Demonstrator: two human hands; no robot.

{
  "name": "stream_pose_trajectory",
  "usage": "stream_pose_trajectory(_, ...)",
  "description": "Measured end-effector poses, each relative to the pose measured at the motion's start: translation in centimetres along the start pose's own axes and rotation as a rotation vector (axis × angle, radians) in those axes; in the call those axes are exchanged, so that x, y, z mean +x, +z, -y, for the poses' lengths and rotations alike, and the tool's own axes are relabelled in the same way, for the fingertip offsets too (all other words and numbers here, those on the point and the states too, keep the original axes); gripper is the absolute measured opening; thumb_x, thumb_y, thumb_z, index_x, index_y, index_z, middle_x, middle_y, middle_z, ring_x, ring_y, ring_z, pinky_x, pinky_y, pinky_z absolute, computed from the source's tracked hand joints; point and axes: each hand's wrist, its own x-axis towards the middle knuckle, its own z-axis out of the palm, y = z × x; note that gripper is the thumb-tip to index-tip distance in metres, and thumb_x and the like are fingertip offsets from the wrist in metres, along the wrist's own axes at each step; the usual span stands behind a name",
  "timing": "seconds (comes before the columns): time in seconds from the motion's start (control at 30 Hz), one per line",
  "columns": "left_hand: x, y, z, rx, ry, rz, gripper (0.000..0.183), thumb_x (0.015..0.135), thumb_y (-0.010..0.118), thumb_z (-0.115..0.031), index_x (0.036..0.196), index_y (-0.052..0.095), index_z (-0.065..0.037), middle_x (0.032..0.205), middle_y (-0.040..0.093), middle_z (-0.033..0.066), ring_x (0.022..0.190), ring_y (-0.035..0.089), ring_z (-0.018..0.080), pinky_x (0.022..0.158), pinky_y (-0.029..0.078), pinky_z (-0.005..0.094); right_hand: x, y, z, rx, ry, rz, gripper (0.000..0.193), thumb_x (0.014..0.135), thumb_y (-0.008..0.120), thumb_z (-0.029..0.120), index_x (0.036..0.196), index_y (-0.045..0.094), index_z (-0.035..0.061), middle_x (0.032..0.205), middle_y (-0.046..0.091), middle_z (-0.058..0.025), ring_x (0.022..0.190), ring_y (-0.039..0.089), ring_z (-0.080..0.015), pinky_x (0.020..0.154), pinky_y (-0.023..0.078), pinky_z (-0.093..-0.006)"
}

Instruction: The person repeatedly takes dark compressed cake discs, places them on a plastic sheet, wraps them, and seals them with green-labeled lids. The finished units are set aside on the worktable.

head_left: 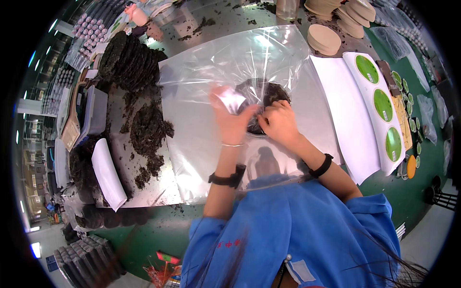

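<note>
A dark round cake of what looks like dried seaweed (276, 93) sits mid-table, partly covered by clear plastic film (201, 86). The film spreads wide over the tabletop, wrinkled and shiny with reflections. At the cake's near right edge, my right hand (282, 124) has its fingers closed in a pinch on gathered film. My left hand (228, 113) is at the cake's left side, smeared by motion, its thumb reaching toward the right hand. A bright, folded-looking patch of film shows by its fingers. What the left fingers grip, if anything, is unclear.
Stacked dark seaweed cakes (127, 62) stand at the left, with a loose clump (148, 127) and crumbs nearer. White paper (336, 115) and a sheet of green round labels (382, 105) lie right. Round beige discs (324, 39) are stacked behind, near a clear container (287, 8).
</note>
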Motion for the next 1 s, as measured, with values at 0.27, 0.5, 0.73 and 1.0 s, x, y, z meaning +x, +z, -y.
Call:
stream_pose_trajectory(0.27, 0.9, 4.3, 1.6, 0.455, 0.212, 0.435, 0.049, 0.078, 0.084, -0.008, 0.120, 0.058, -0.006, 0.122, 0.052, 0.0176, 0.104, 0.058, 0.0362, 0.089, 0.051, 0.0436, -2.5, -3.5, -1.6, 0.322, 0.083, -0.326, 0.067, 0.079, 0.077, 0.005, 0.140, 0.049, 0.0029, 0.139, 0.049, -0.0238, 0.128, 0.047, -0.0433, 0.104, 0.042, -0.0446)
stream_pose_trajectory(0.5, 2.9, 0.0, 1.5, 0.290, 0.109, 0.876, 0.071, 0.078, 0.085, -0.011, 0.144, 0.056, -0.007, 0.140, 0.049, 0.0143, 0.125, 0.055, 0.0322, 0.103, 0.048, 0.0395, 2.1, -3.3, -2.9, 0.290, -0.186, 0.032, 0.046, 0.091, 0.074, 0.024, 0.127, 0.063, -0.0010, 0.131, 0.061, -0.0186, 0.126, 0.054, -0.0388, 0.108, 0.042, -0.0427)
stream_pose_trajectory(0.73, 7.5, -1.4, 3.3, 0.083, -0.137, 0.321, 0.084, 0.081, 0.087, -0.014, 0.151, 0.041, -0.004, 0.140, 0.056, 0.0134, 0.129, 0.054, 0.0207, 0.108, 0.044, 0.0386, 2.0, -2.3, -3.0, 0.011, -0.251, 0.005, 0.026, 0.091, 0.071, 0.025, 0.079, 0.069, 0.0024, 0.089, 0.064, -0.0082, 0.093, 0.060, -0.0264, 0.089, 0.046, -0.0388)
stream_pose_trajectory(1.0, 7.8, 2.2, 3.2, -0.021, 0.336, 0.779, 0.024, 0.076, 0.071, 0.001, 0.099, 0.072, -0.007, 0.109, 0.068, 0.0029, 0.121, 0.059, 0.0280, 0.099, 0.049, 0.0403, 2.2, -1.8, -2.1, 0.298, -0.064, -0.314, 0.052, 0.081, 0.085, 0.039, 0.110, 0.061, 0.0024, 0.111, 0.062, -0.0144, 0.110, 0.057, -0.0387, 0.092, 0.047, -0.0425)
